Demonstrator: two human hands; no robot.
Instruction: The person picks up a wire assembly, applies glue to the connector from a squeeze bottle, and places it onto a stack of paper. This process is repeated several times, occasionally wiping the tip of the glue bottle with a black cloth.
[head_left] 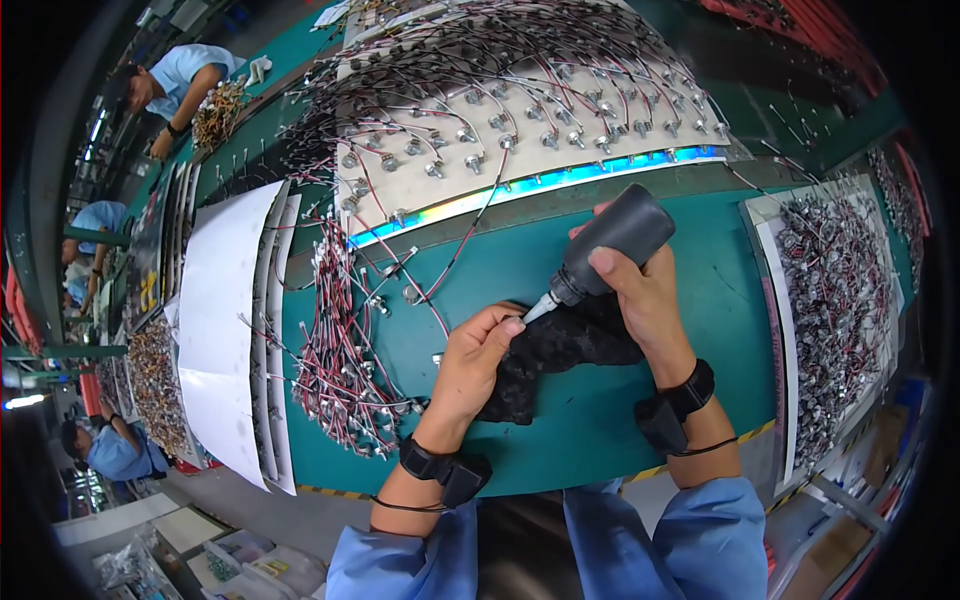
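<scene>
My right hand grips a dark bottle, nozzle angled down beside my left hand. Its fingers pinch close; on what, I cannot tell.

A worker's right hand held a dark squeeze bottle tilted toward the pinched left hand over black cloth on a green surface.

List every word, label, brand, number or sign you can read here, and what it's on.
None can be read.
Dark grey squeeze bottle: no lettering I can make out.
Dark panel at far left: yellow marks, too small and blurred to read.
Black wrist module on the right wrist: no legible text.
</scene>
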